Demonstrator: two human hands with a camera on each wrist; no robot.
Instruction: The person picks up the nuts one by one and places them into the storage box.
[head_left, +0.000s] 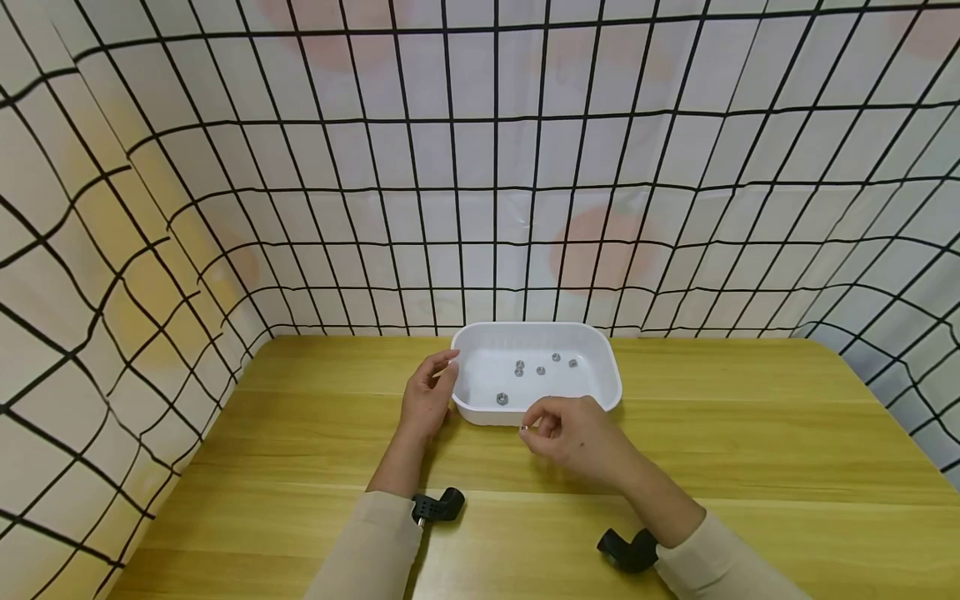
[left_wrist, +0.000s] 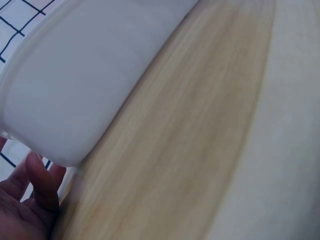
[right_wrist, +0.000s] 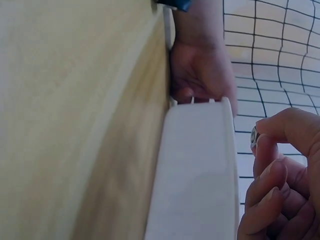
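Observation:
A white plastic tray stands on the wooden table with several metal hex nuts spread over its floor. Between thumb and index finger, my right hand pinches a small nut, just outside the tray's near rim. Its other fingers are curled in toward the palm. At the tray's left end, my left hand rests against the side with loosely bent fingers. In the left wrist view, fingertips of the left hand meet the tray's lower corner; the rest of that contact is hidden.
Behind and beside the table hangs a pale cloth marked with a black grid. Black wrist cameras are strapped at both sleeves. Wood surface extends left and right of the tray.

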